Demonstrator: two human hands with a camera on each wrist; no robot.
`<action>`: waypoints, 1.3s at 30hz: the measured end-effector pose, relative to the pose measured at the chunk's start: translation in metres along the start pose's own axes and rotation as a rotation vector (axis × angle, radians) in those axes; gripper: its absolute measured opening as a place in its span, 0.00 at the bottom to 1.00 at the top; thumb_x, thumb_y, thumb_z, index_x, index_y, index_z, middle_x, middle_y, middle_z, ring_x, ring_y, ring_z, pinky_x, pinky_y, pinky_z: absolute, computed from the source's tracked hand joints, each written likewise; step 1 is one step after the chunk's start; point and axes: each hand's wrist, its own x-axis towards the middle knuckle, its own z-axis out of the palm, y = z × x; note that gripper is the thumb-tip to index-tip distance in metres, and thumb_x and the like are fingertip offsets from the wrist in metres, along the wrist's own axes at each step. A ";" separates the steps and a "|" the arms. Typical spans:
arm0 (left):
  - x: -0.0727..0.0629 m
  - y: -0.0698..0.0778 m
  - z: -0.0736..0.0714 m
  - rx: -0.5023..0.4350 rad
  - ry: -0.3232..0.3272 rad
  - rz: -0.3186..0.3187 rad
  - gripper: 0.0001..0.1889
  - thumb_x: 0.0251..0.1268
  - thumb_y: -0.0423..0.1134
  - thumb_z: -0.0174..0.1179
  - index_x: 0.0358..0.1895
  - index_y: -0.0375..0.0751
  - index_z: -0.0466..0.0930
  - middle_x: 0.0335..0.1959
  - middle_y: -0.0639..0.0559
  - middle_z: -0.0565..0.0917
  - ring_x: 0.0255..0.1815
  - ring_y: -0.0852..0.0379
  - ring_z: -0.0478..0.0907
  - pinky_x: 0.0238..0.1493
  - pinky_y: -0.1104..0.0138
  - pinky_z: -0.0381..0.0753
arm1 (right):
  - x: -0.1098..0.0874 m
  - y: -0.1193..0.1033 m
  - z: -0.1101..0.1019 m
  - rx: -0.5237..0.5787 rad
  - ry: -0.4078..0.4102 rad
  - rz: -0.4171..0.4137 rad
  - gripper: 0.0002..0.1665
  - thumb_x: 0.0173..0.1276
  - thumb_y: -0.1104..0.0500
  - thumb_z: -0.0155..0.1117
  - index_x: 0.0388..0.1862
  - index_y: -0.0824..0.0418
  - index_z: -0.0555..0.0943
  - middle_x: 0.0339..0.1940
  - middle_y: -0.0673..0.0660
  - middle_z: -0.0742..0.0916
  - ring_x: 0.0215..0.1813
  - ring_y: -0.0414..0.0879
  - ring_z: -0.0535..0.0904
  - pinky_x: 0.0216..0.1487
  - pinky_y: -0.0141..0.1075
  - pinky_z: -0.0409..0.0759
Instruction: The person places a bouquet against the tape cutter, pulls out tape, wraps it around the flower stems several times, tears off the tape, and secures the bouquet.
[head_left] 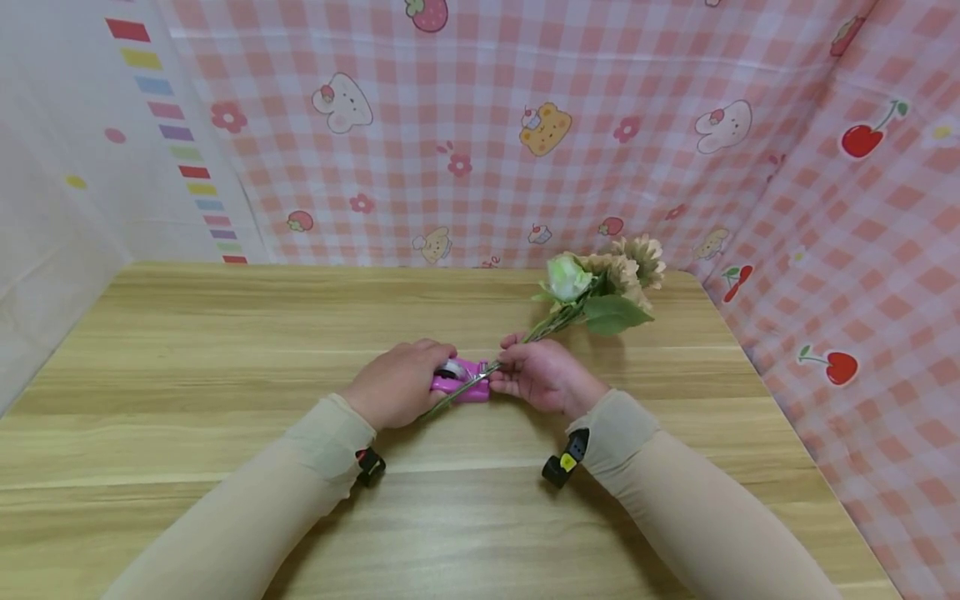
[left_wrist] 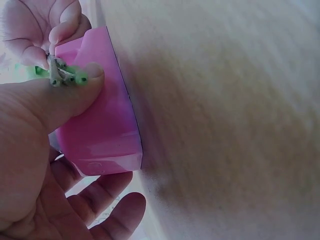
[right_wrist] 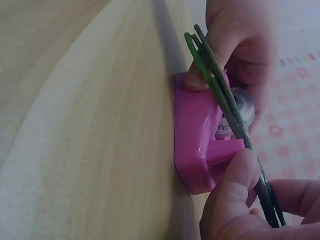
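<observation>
My left hand (head_left: 397, 382) grips a pink tape dispenser (head_left: 476, 395) that stands on the table, thumb on one side and fingers on the other. A roll of clear tape (right_wrist: 244, 107) sits in it. My right hand (head_left: 551, 375) pinches a bundle of artificial flower stems (right_wrist: 227, 100) between thumb and fingers, beside the dispenser's front end. The stems slant across the dispenser, and their cut ends (left_wrist: 55, 80) lie by my left thumb. At the far end of the bundle are a pale green-white rose (head_left: 567, 277), beige blooms (head_left: 617, 273) and a green leaf (head_left: 611, 314).
The wood-grain table (head_left: 225, 350) spreads out around both hands. Behind it hangs a pink checked cloth (head_left: 480, 108) with cartoon prints, and a similar cloth (head_left: 885, 275) closes off the right side. White cloth (head_left: 60, 225) stands at the left.
</observation>
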 end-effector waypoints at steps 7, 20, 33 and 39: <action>0.000 0.000 0.000 0.005 0.008 0.009 0.32 0.76 0.47 0.64 0.77 0.39 0.70 0.77 0.42 0.75 0.76 0.41 0.73 0.80 0.49 0.71 | 0.001 0.003 0.001 0.004 0.027 -0.010 0.09 0.79 0.70 0.49 0.51 0.59 0.66 0.32 0.57 0.81 0.30 0.46 0.83 0.39 0.35 0.89; 0.001 -0.001 0.001 0.013 0.011 0.012 0.32 0.75 0.47 0.65 0.77 0.39 0.70 0.76 0.43 0.75 0.76 0.41 0.73 0.80 0.49 0.71 | 0.000 0.003 0.000 -0.008 0.007 -0.045 0.10 0.78 0.73 0.50 0.52 0.62 0.65 0.30 0.56 0.84 0.28 0.44 0.84 0.38 0.33 0.90; 0.000 -0.001 0.002 0.011 0.010 0.006 0.33 0.75 0.46 0.65 0.77 0.39 0.70 0.76 0.43 0.75 0.75 0.41 0.74 0.79 0.49 0.72 | 0.000 0.004 0.002 -0.024 0.048 -0.133 0.09 0.77 0.72 0.54 0.51 0.64 0.68 0.27 0.51 0.87 0.28 0.40 0.83 0.32 0.29 0.86; 0.000 -0.002 0.002 0.014 0.010 0.006 0.33 0.75 0.46 0.66 0.77 0.39 0.69 0.76 0.43 0.75 0.75 0.40 0.74 0.78 0.49 0.73 | -0.002 0.004 0.005 -0.033 0.032 -0.146 0.07 0.80 0.71 0.51 0.52 0.63 0.67 0.29 0.50 0.87 0.28 0.38 0.80 0.31 0.28 0.83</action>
